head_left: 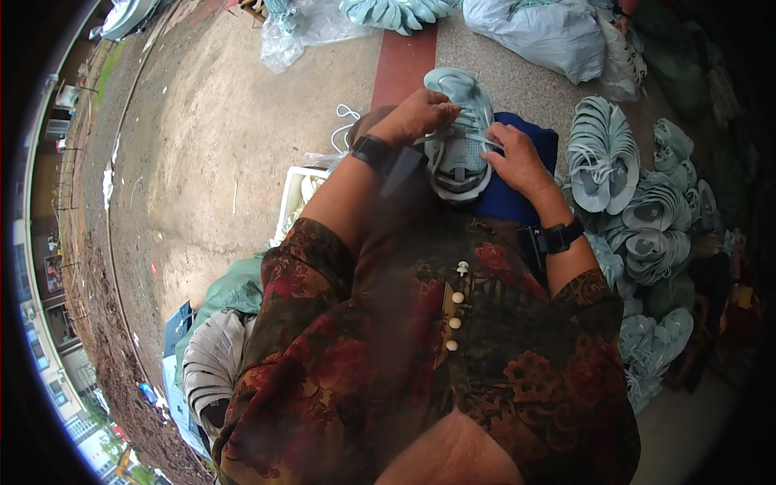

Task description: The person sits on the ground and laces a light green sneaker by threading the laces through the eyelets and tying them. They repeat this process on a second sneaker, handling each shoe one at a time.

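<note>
A pale blue-grey shoe upper (462, 153) rests on my lap over a dark blue cloth (513, 198), its toe pointing away from me. My left hand (422, 115) is over the upper's left side, fingertips pinched together near the lacing; what lies between them is too small to make out. At the right edge of the upper, my right hand (519, 158) pinches a light shoelace (477, 139) between thumb and fingers. The lace runs across the tongue area toward the left. Both wrists wear dark straps.
Nested stacks of similar uppers (602, 153) lie on the right, with more uppers (396, 12) at the top. A white plastic bag (537, 36) is at the far right. Loose white laces (346, 121) and a white bin (293, 198) sit left of my knees. Pale stacked pieces (214, 356) are lower left.
</note>
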The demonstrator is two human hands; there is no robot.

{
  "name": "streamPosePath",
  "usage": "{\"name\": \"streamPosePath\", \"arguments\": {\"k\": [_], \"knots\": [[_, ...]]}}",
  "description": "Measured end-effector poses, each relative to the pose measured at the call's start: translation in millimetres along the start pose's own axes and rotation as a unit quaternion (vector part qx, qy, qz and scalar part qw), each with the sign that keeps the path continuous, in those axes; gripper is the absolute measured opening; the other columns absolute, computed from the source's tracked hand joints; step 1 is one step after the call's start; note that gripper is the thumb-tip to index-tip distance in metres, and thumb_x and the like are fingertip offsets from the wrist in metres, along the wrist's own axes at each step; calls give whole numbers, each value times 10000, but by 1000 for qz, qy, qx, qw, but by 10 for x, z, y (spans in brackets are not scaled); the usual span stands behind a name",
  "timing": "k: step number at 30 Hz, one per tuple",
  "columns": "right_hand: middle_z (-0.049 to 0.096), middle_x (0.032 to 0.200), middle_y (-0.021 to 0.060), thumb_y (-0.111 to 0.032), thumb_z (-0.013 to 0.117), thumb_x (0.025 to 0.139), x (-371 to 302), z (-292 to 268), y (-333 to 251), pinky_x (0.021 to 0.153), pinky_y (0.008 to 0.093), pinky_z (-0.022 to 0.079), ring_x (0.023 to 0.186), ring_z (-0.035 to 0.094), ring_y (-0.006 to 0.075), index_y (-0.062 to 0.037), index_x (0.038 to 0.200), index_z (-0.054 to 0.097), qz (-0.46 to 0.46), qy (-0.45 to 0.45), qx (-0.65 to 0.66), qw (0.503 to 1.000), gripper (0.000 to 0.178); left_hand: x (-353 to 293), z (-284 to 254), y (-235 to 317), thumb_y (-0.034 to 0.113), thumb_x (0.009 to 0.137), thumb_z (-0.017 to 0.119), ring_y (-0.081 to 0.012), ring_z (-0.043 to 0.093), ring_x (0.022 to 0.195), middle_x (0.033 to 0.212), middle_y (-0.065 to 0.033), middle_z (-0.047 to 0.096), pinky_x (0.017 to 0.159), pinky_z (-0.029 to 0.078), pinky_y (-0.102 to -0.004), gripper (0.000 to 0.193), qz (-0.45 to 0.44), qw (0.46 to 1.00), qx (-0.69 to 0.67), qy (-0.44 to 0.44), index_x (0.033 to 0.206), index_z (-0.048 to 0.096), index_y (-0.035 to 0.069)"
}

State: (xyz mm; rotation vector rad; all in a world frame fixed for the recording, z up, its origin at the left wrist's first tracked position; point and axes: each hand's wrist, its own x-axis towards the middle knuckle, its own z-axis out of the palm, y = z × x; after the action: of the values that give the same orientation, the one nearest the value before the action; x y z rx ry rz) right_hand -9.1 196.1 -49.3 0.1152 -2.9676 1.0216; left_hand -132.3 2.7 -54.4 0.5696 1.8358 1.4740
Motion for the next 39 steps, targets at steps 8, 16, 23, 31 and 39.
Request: {"name": "streamPosePath", "arguments": {"k": [8, 16, 23, 31, 39], "knots": [[562, 655, 155, -108, 672, 723, 18, -3, -51, 577, 381, 442, 620, 578, 313, -27, 828, 533, 18, 24, 33, 999, 193, -75, 75, -143, 204, 790, 683, -76, 474, 631, 656, 6, 545, 581, 418, -264, 230, 56, 996, 33, 59, 715, 595, 5], [523, 594, 151, -5, 567, 748, -39, -39, 172, 456, 373, 408, 548, 556, 322, -39, 769, 567, -164, 150, -178, 959, 40, -128, 101, -237, 208, 635, 778, -166, 555, 648, 684, -77, 585, 621, 452, -300, 297, 36, 985, 149, 80, 758, 602, 4], [432, 532, 127, 106, 552, 681, -301, -295, 317, 407, 377, 369, 458, 487, 307, -10, 872, 611, -201, 254, -177, 929, 231, -209, 109, -246, 158, 620, 750, -188, 563, 682, 729, -96, 573, 649, 457, -306, 320, 81, 972, 179, 131, 818, 559, -6], [535, 711, 106, 21, 613, 709, -224, -222, 223, 606, 307, 431, 635, 543, 221, -24, 934, 610, -78, 126, 21, 989, 230, -472, 417, -263, 188, 703, 710, -317, 604, 737, 772, -141, 614, 644, 474, -391, 198, 129, 917, 290, 243, 808, 593, 69], [579, 724, 143, -38, 596, 723, 347, 90, -17, 653, 377, 458, 698, 579, 311, -45, 893, 605, -83, 26, -19, 996, 170, -533, 343, -292, 163, 729, 714, -253, 605, 618, 675, -134, 604, 583, 471, -325, 180, 138, 934, 253, 212, 733, 591, 31]]}}
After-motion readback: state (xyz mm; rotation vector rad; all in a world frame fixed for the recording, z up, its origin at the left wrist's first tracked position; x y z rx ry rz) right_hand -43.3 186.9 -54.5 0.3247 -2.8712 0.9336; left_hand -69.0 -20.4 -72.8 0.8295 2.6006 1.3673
